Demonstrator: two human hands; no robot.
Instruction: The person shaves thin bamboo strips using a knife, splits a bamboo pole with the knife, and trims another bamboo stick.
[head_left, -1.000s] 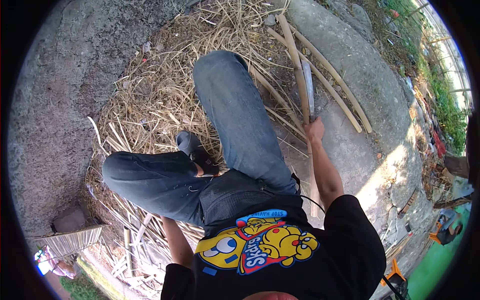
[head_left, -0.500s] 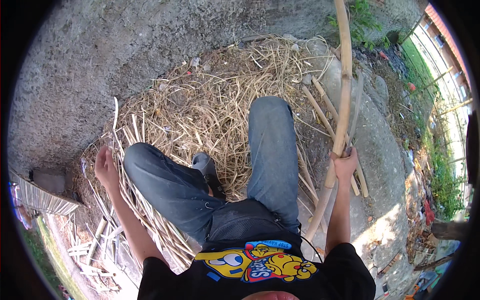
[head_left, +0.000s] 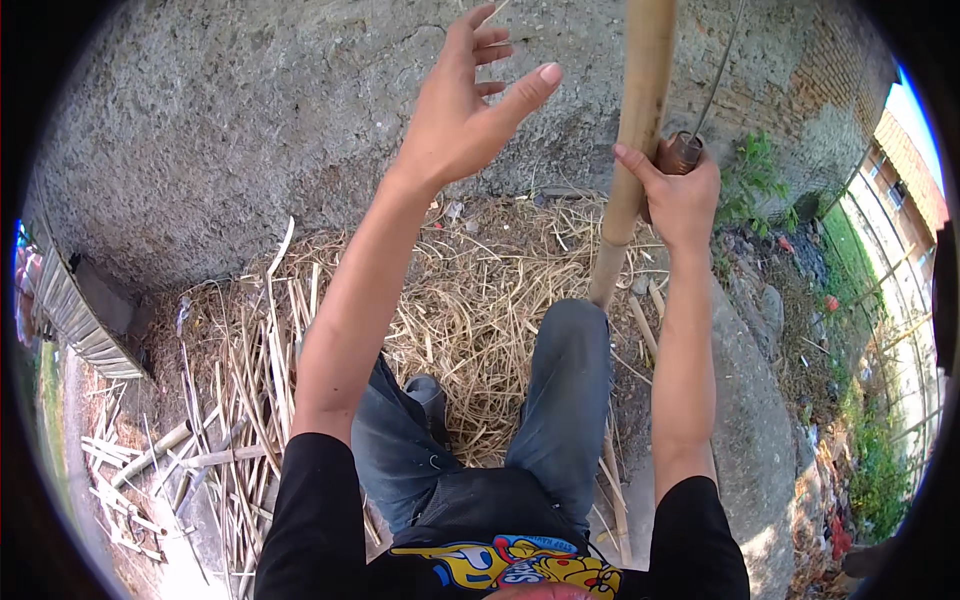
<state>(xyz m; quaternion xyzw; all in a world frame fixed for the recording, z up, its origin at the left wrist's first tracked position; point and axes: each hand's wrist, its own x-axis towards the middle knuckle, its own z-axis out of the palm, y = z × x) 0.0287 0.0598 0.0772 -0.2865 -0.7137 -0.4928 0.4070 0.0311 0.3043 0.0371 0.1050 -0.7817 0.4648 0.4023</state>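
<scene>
- At nine o'clock, near the left rim, a woven bamboo panel [head_left: 75, 310] leans at the edge of the concrete ground [head_left: 230, 120].
- At seven o'clock, loose split bamboo strips [head_left: 150, 460] lie scattered on the ground, just beside a wide heap of dry straw-like shavings [head_left: 480, 290] that fills the centre.
- The left hand [head_left: 470, 100] is raised at twelve o'clock, palm open, fingers [head_left: 490, 45] spread apart and the thumb held out; it holds nothing and touches nothing, and is apart from the pole.
- At six o'clock the person's legs in blue jeans [head_left: 560, 400] rest on the shavings, one knee raised toward the pole, a dark shoe [head_left: 430, 395] between the legs; a black printed shirt [head_left: 510, 560] sits at the lower edge.
- The bamboo pole [head_left: 635, 140] stands nearly upright at one o'clock, running out of the top edge; its lower end comes down behind the raised knee.
- The right hand [head_left: 680, 190] is clamped around the pole at one o'clock, fingers curled tight, thumb pressed along the pole's front. The same fist also grips a brown wooden handle [head_left: 683, 153], with a thin dark blade [head_left: 720, 60] rising from it toward the top edge, just beside the pole.
- At three o'clock, green weeds [head_left: 760, 170] grow by a brick wall [head_left: 830, 70], with rubble below them.
</scene>
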